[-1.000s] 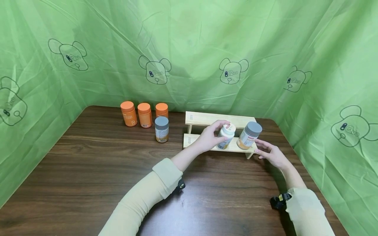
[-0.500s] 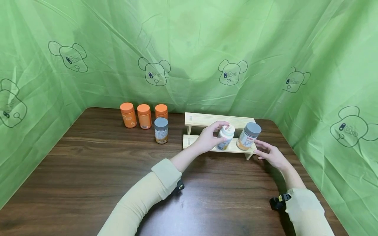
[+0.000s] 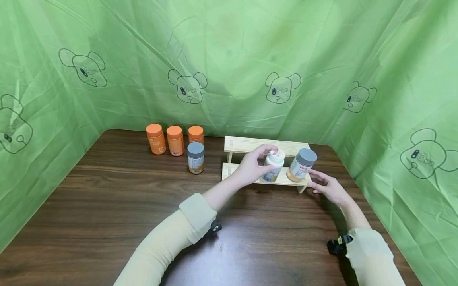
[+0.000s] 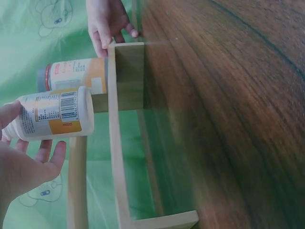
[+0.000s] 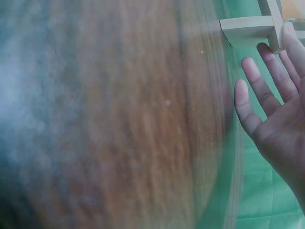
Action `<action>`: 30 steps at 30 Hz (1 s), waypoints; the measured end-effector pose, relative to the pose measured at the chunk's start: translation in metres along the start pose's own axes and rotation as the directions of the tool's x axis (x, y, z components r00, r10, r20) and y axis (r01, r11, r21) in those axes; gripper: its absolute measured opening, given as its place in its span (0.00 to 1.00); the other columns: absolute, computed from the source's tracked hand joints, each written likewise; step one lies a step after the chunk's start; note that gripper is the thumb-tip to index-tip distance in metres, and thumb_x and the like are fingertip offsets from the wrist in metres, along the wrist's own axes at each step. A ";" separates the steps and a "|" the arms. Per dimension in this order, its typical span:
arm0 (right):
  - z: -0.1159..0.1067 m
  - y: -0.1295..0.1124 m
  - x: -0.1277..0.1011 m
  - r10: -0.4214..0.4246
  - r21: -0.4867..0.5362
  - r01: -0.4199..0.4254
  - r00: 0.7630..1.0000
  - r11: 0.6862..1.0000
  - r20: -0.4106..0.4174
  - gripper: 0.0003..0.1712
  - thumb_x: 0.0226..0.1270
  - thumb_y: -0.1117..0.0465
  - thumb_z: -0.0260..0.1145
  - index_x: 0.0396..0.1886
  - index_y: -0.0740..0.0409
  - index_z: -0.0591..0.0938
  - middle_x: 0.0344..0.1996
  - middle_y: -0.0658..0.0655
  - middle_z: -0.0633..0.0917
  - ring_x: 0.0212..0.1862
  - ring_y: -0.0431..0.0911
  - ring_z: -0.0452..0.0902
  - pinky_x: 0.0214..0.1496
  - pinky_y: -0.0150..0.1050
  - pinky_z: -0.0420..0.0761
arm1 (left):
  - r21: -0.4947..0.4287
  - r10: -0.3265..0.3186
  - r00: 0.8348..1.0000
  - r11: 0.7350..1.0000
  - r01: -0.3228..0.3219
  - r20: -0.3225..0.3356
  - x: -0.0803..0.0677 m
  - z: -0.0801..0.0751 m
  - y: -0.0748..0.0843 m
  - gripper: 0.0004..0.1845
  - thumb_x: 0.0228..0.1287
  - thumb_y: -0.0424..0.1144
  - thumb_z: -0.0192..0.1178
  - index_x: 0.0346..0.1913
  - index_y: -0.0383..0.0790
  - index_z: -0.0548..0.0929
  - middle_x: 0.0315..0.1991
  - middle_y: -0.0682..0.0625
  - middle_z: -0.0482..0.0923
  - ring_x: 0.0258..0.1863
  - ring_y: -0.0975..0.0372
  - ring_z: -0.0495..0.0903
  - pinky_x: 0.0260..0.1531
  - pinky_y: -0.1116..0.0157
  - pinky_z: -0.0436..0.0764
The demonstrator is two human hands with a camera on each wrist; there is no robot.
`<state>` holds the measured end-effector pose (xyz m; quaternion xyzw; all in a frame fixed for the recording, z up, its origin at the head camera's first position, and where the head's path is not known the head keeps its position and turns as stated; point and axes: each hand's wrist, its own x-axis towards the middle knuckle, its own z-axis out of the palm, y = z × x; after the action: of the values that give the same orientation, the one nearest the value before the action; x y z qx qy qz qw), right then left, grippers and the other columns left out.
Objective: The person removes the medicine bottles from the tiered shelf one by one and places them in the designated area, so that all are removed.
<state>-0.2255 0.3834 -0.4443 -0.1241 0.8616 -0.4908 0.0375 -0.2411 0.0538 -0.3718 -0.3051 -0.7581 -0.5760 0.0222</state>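
Note:
My left hand (image 3: 250,167) grips a white bottle with a white cap (image 3: 274,163) between thumb and fingers, over the lower tier of a two-tier wooden rack (image 3: 234,171). In the left wrist view a small gap shows between the bottle's base and the shelf board. To its right, a white and orange bottle with a grey lid (image 3: 302,163) stands on the same tier. My right hand (image 3: 330,188) lies at the rack's right end, fingertips at the shelf's edge. Its fingers look extended and loose in the right wrist view.
Three orange bottles (image 3: 156,141) stand in a row at the back left of the dark wooden table (image 3: 125,214). A grey-lidded bottle (image 3: 196,159) is in front of the rightmost one. Green cloth (image 3: 229,59) hangs behind and at both sides.
My left forearm shifts slightly to the left while the hand keeps hold of the white bottle. My right hand and the other bottles stay in place.

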 end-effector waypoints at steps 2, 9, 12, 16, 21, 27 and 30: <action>0.000 0.000 0.000 0.000 -0.003 0.000 1.000 1.000 0.000 0.31 0.69 0.66 0.58 0.68 0.70 0.62 0.60 0.76 0.69 0.42 0.26 0.75 0.37 0.37 0.83 | -0.015 -0.004 1.000 1.000 0.004 -0.002 -0.001 -0.003 0.003 0.29 0.55 0.33 0.68 0.60 0.49 0.73 0.56 0.48 0.76 0.50 0.58 0.77 0.45 0.70 0.80; 0.000 0.000 0.000 0.005 -0.009 -0.005 1.000 1.000 -0.002 0.32 0.68 0.64 0.60 0.68 0.70 0.62 0.60 0.76 0.69 0.43 0.27 0.76 0.37 0.38 0.83 | -0.025 -0.009 1.000 1.000 0.009 -0.009 -0.006 -0.014 0.013 0.28 0.55 0.33 0.68 0.60 0.50 0.73 0.55 0.49 0.76 0.50 0.59 0.78 0.45 0.69 0.80; 0.000 0.000 0.000 0.009 -0.008 -0.009 1.000 1.000 0.000 0.32 0.68 0.63 0.60 0.68 0.70 0.62 0.61 0.76 0.69 0.43 0.28 0.76 0.38 0.38 0.83 | -0.024 -0.008 1.000 1.000 0.008 -0.012 -0.007 -0.020 0.018 0.28 0.56 0.33 0.68 0.60 0.49 0.73 0.55 0.49 0.76 0.50 0.58 0.78 0.45 0.69 0.80; 0.000 0.000 0.000 0.007 -0.009 -0.007 1.000 1.000 0.001 0.31 0.69 0.65 0.59 0.68 0.70 0.62 0.61 0.76 0.68 0.43 0.26 0.75 0.37 0.38 0.83 | -0.042 -0.014 1.000 0.999 0.014 -0.016 -0.010 -0.028 0.024 0.28 0.55 0.31 0.67 0.60 0.49 0.73 0.57 0.48 0.75 0.51 0.56 0.77 0.47 0.65 0.80; 0.000 0.001 0.000 0.006 -0.012 -0.006 1.000 1.000 0.004 0.30 0.69 0.67 0.58 0.68 0.70 0.62 0.61 0.76 0.68 0.43 0.26 0.75 0.38 0.38 0.83 | -0.037 -0.026 0.999 0.999 0.025 -0.021 -0.014 -0.038 0.031 0.28 0.56 0.31 0.67 0.59 0.49 0.73 0.57 0.50 0.75 0.52 0.56 0.77 0.49 0.63 0.80; 0.000 0.003 0.001 0.004 -0.015 -0.003 1.000 1.000 0.001 0.31 0.69 0.65 0.59 0.68 0.70 0.62 0.61 0.77 0.67 0.43 0.27 0.76 0.38 0.37 0.83 | 0.003 -0.016 0.999 1.000 0.016 -0.029 -0.020 -0.052 0.037 0.28 0.56 0.32 0.67 0.60 0.50 0.72 0.56 0.51 0.75 0.52 0.55 0.77 0.48 0.62 0.80; -0.001 0.004 0.001 0.004 -0.014 -0.004 1.000 1.000 0.004 0.32 0.68 0.63 0.60 0.68 0.71 0.62 0.61 0.77 0.67 0.44 0.28 0.76 0.38 0.37 0.83 | 0.005 -0.017 0.999 1.000 0.018 -0.037 -0.023 -0.059 0.041 0.28 0.56 0.31 0.67 0.60 0.49 0.73 0.55 0.50 0.75 0.52 0.54 0.77 0.48 0.60 0.80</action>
<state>-0.2274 0.3856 -0.4473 -0.1237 0.8653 -0.4842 0.0394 -0.2215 -0.0027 -0.3252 -0.2878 -0.7616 -0.5797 0.0318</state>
